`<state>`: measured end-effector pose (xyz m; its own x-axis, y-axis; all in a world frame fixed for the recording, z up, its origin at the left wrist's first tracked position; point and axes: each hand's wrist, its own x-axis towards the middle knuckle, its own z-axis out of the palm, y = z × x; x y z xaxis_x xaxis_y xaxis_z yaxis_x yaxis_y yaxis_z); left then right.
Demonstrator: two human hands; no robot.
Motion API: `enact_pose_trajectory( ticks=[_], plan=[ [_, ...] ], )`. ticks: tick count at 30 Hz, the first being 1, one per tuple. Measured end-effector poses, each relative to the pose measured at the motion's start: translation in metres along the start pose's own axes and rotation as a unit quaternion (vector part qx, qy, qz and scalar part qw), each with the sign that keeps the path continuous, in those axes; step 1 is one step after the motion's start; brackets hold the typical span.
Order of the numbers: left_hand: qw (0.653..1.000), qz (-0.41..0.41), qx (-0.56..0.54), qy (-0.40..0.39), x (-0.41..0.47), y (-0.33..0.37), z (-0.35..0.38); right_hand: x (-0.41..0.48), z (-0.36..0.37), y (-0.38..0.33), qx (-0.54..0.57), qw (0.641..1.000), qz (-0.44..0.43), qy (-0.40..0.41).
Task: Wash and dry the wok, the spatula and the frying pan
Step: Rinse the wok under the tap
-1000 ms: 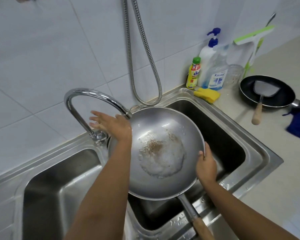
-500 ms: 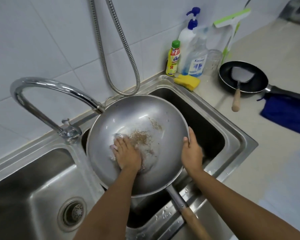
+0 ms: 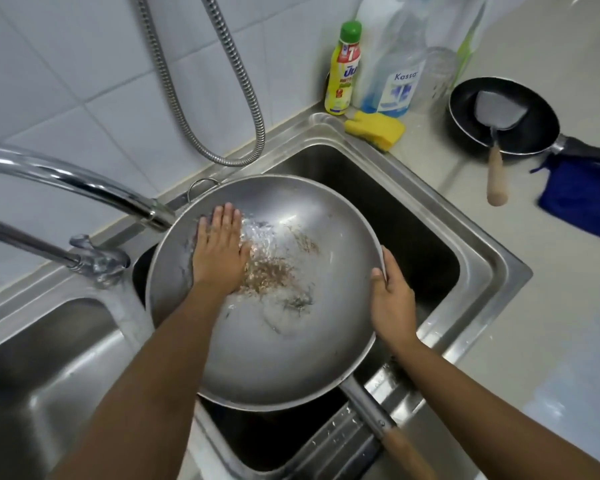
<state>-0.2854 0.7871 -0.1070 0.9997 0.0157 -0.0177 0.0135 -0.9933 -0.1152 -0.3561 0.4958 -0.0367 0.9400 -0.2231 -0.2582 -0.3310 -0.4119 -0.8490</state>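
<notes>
One wok [image 3: 274,358], left hand [image 3: 219,251] flat inside, right hand [image 3: 392,299] round rim

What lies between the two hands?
The wet inside of the wok, with brown residue, in the head view; left hand touches it, right hand grips its rim.

Wok [image 3: 291,341]: large round grey metal bowl with a long metal shaft that ends in a wooden grip.
Wok state: wet inside, with a brown residue patch around the centre of the bowl.
Wok pose: slightly tilted, opening upward, over the right basin of the sink [image 3: 482,244]. The handle crosses the sink's near rim.
Frying pan [image 3: 534,126]: small, black inside, dark handle. It stands upright on the desk beyond the sink's right rim.
Spatula [image 3: 494,154]: metal blade, wooden handle. The blade lies in the frying pan and the handle sticks out over its near rim, right of the sink.
</notes>
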Motion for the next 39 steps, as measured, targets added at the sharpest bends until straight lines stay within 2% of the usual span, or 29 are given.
enact_pose_trajectory(
  ticks=[2,6,9,10,11,13,14,15,16,18,20,23,25,27,29,30,32,35,37,39],
  plan=[
    [1.0,0.021,0.006,-0.014,-0.001,0.019,0.003,-0.001,0.001,0.0,0.007,1.0,0.0,0.002],
    [0.982,0.17,-0.061,-0.057,-0.004,0.078,-0.002,-0.002,0.0,0.003,0.024,1.0,0.011,-0.005],
    [0.962,0.268,-0.044,0.007,0.021,0.089,-0.014,-0.001,0.0,0.002,0.019,1.0,0.004,-0.01],
    [0.96,0.275,-0.027,0.039,0.033,0.086,-0.016,0.0,-0.001,0.002,0.017,1.0,0.002,-0.01],
    [0.97,0.237,-0.021,0.048,0.044,0.081,-0.021,0.0,-0.001,0.001,0.017,1.0,0.002,-0.009],
    [0.996,0.03,-0.08,0.035,0.057,0.079,-0.027,0.0,-0.001,-0.001,0.017,1.0,0.005,-0.003],
    [0.991,-0.069,-0.114,0.031,0.06,0.085,-0.033,0.0,-0.001,-0.001,0.014,1.0,0.009,0.0],
    [0.983,-0.109,-0.145,0.019,0.058,0.096,-0.039,-0.001,0.0,-0.002,0.013,1.0,0.013,0.001],
    [0.982,-0.085,-0.171,0.012,0.053,0.112,-0.042,-0.001,0.0,-0.001,0.015,1.0,0.015,0.001],
    [0.974,0.043,-0.22,-0.016,0.03,0.146,-0.04,-0.001,0.0,0.0,0.022,1.0,0.01,0.01],
    [0.961,0.094,-0.252,-0.065,-0.008,0.165,-0.031,0.0,-0.001,0.001,0.022,1.0,0.008,0.017],
    [0.958,0.05,-0.259,-0.109,-0.047,0.16,-0.014,-0.001,0.0,0.002,0.021,1.0,0.006,0.017],
    [0.968,0.02,-0.223,-0.118,-0.057,0.149,-0.009,-0.001,-0.001,0.003,0.025,0.999,0.012,0.018],
    [0.966,-0.07,-0.212,-0.133,-0.069,0.137,-0.011,-0.001,-0.002,0.005,0.019,1.0,0.013,0.02],
    [0.949,-0.169,-0.214,-0.159,-0.084,0.128,-0.014,-0.003,-0.001,0.004,0.009,1.0,0.006,0.016],
    [0.944,-0.168,-0.215,-0.188,-0.09,0.13,-0.019,-0.003,0.0,0.004,0.008,1.0,0.003,0.019],
    [0.933,-0.067,-0.258,-0.24,-0.101,0.149,-0.038,-0.003,0.0,0.005,0.004,1.0,0.002,0.027],
    [0.895,0.074,-0.333,-0.289,-0.114,0.17,-0.067,-0.005,-0.001,0.005,-0.018,0.999,-0.015,0.038],
    [0.904,0.11,-0.29,-0.294,-0.124,0.145,-0.064,-0.008,-0.001,0.005,-0.021,0.999,-0.01,0.03],
    [0.934,0.117,-0.196,-0.274,-0.133,0.101,-0.048,-0.01,-0.002,0.003,-0.022,1.0,0.005,0.021]
  ],
)
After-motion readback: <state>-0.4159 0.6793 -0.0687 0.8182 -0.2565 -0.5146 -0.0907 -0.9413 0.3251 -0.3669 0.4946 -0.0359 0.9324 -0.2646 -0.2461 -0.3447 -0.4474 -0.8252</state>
